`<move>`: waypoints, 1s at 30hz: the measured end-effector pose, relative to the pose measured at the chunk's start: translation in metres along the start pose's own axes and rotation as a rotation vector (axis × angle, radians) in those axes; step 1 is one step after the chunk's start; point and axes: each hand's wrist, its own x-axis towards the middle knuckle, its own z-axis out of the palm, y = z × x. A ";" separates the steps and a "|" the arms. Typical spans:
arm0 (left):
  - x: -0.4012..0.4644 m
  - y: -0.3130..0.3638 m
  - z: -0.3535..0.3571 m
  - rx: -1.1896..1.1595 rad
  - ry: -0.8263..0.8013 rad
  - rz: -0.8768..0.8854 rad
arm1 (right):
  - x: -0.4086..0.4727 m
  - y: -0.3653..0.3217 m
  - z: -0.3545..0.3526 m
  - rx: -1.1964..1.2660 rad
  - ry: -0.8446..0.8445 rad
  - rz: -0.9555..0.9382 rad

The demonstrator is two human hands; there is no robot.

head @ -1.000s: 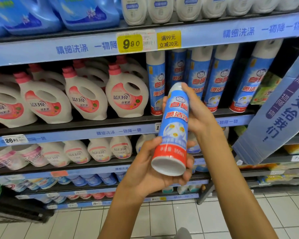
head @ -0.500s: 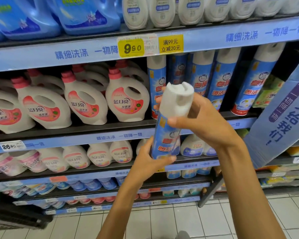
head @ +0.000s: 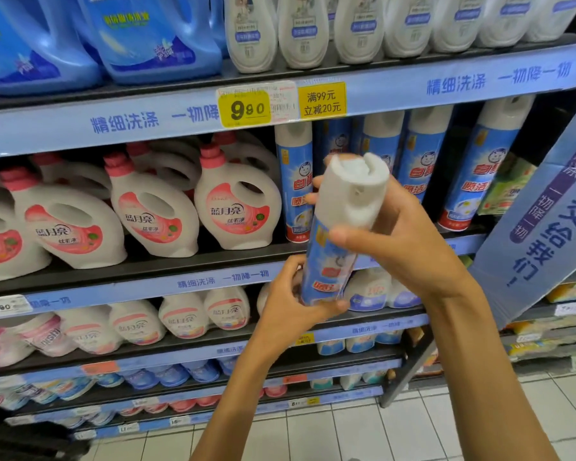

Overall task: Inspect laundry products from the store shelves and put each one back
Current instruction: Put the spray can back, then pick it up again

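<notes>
Spray can (head: 333, 247) flipped cap-up | left hand (head: 296, 301), right hand (head: 396, 234) gripping it

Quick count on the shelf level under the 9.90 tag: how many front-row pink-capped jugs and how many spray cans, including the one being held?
Pink-capped jugs, front row: 4 (leftmost cut off by the frame edge)
Shelved spray cans: 5 (one dark, set back)
Held spray can, gripped by left hand and right hand: 1
Total: 10

two bare forearms, hands (head: 393, 241) ungloved, no sleeves visible
</notes>
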 end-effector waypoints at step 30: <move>0.092 -0.029 0.059 0.636 0.536 0.082 | 0.071 0.066 -0.029 -0.227 0.540 -0.101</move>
